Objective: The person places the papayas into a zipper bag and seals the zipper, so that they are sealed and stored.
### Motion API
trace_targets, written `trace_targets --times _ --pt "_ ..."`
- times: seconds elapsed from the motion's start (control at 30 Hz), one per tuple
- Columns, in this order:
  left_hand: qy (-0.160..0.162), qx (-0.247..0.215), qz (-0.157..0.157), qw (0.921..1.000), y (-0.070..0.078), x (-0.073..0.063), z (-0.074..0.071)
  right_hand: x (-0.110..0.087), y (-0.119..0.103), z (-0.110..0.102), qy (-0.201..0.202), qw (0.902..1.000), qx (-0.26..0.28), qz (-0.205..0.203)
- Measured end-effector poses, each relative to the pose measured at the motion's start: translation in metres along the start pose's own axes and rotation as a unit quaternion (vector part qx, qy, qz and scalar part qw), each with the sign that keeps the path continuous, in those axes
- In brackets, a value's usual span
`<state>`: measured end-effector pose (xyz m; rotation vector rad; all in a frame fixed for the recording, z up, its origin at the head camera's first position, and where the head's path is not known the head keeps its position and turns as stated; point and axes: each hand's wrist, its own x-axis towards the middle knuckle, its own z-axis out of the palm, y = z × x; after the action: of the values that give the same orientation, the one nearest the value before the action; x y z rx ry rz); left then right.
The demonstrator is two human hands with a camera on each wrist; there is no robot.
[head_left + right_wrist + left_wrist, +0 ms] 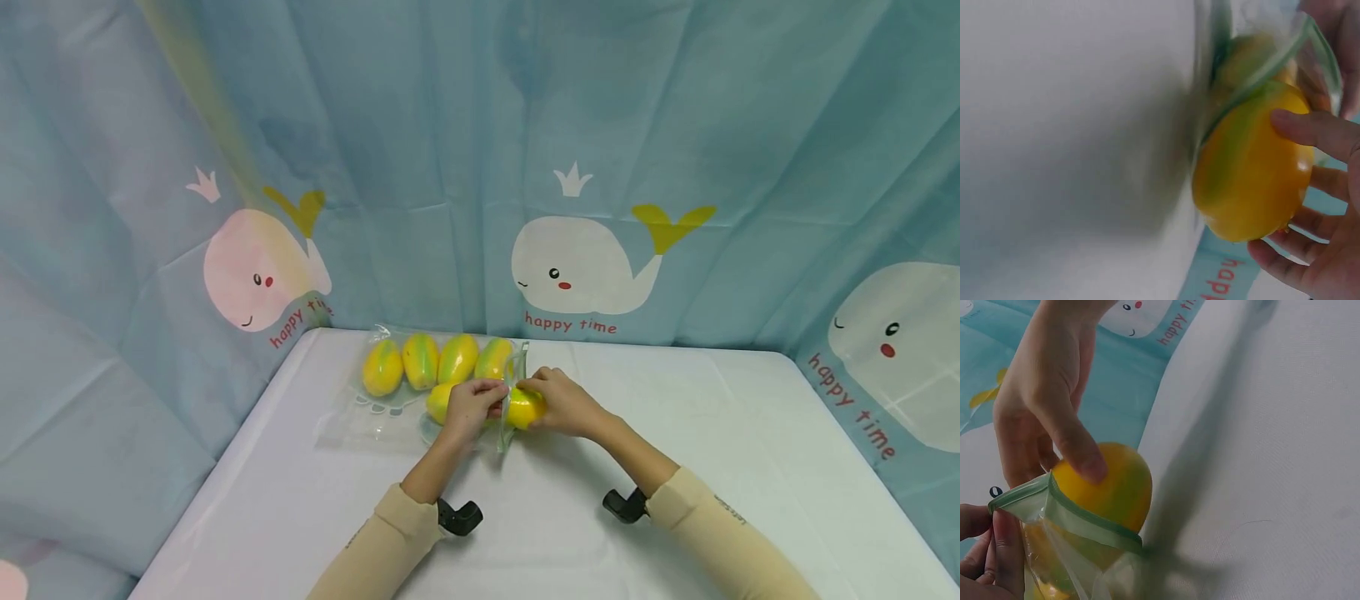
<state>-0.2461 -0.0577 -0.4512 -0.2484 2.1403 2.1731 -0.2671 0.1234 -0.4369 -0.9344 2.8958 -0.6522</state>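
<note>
A clear zip bag with a green zip edge lies on its side, its mouth facing right. Inside it, several yellow papayas with green streaks form a row at the back, and another papaya lies nearer the mouth. My left hand pinches the rim of the bag between thumb and fingers. At the opening, my right hand grips a papaya, thumb on one side and fingers on the other. That fruit is partly inside the mouth; its outer end sticks out past the green rim.
The bag rests on a white-covered table, near its back edge. Behind and beside the table hangs a blue curtain with printed whales. Black wrist mounts sit by both forearms.
</note>
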Motion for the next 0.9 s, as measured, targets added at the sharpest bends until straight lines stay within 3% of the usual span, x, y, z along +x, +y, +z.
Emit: trace_targets --times 0.2,0.43,0.53,0.77,0.9 --pt "-0.005 0.001 0.008 1.0 0.0 -0.001 0.0 0.002 -0.006 0.012 0.037 0.9981 0.048 0.01" --pt "-0.004 0.002 0.004 1.0 -0.002 -0.001 0.0 0.002 -0.006 0.016 0.06 0.987 0.148 0.021" --pt "-0.002 0.0 0.007 1.0 -0.004 0.0 0.0 0.0 -0.003 0.017 0.057 0.9849 0.16 0.033" --pt "-0.001 0.002 0.008 1.0 -0.007 0.001 0.0 -0.003 0.01 0.019 0.038 0.9811 0.159 0.103" --pt "0.003 0.002 0.005 1.0 -0.007 0.001 0.001 -0.003 0.013 0.024 0.028 0.9736 0.19 0.124"
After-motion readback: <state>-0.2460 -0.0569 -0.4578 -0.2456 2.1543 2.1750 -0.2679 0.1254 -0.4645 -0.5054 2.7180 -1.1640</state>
